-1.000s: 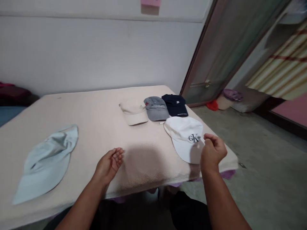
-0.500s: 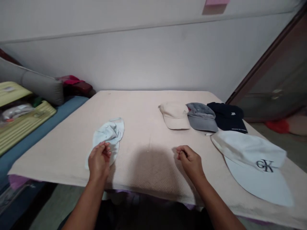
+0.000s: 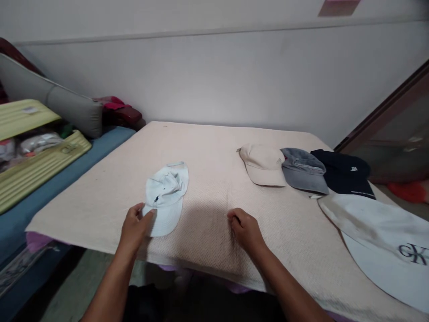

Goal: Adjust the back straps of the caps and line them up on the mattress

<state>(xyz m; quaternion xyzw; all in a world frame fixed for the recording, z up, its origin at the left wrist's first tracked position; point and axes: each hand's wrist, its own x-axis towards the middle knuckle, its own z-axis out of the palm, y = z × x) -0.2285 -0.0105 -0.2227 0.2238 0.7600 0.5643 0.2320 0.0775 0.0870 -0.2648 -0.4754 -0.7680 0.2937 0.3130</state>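
Observation:
A pale blue cap [image 3: 166, 197] lies crumpled on the cream tablecloth [image 3: 214, 170] near the front edge. My left hand [image 3: 134, 228] pinches the brim of this cap at its left side. My right hand [image 3: 244, 230] rests on the cloth to the right of it, fingers curled in with nothing visible in them. Further right sit a beige cap [image 3: 263, 163], a grey cap [image 3: 303, 170], a navy cap [image 3: 345, 172] and a large white cap [image 3: 378, 241] with a dark logo.
A blue mattress [image 3: 20, 214] on the left carries a yellow-green open case [image 3: 36, 147], a grey cushion [image 3: 63, 112] and red cloth [image 3: 117, 109]. A white wall runs behind the table. A brown-framed door [image 3: 392, 129] stands at the right.
The view has swung left. My left hand has moved onto the pale blue cap's brim and taken hold of it. My right hand left the white cap and came to the middle of the cloth.

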